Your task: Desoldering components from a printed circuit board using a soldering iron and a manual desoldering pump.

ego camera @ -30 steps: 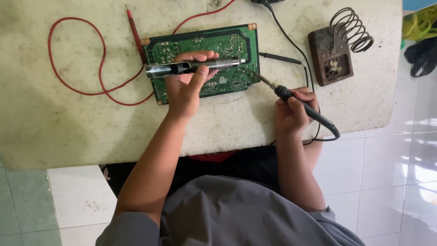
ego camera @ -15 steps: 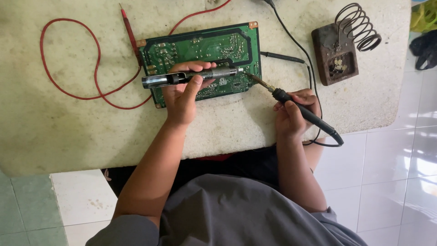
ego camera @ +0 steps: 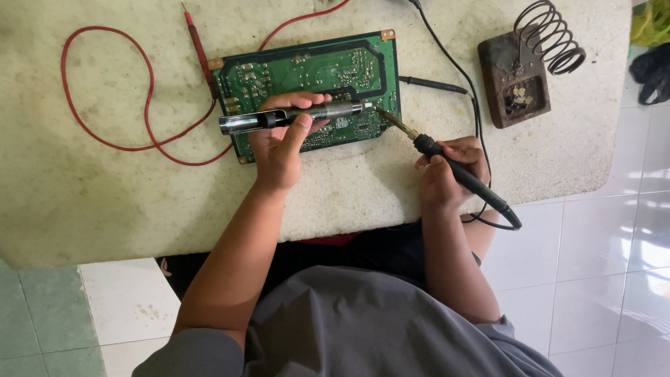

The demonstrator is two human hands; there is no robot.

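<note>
A green circuit board (ego camera: 314, 66) lies flat on a pale stone table (ego camera: 105, 202). My left hand (ego camera: 279, 150) is shut on a metal desoldering pump (ego camera: 335, 110), held level across the board with its white nozzle near the board's right edge. My right hand (ego camera: 447, 171) grips the black handle of a soldering iron (ego camera: 426, 146). The iron's tip slants up and left to the board's right edge and almost meets the pump's nozzle.
A rusty iron stand with a coil spring (ego camera: 513, 80) sits at the table's right. A red test probe (ego camera: 199, 52) with its looping red lead (ego camera: 105, 139) lies left of the board, and a black probe (ego camera: 433, 85) to its right. Tiled floor surrounds the table.
The soldering iron's tip has moved up to the board's right edge, close to the pump's nozzle. My left hand keeps the pump over the board.
</note>
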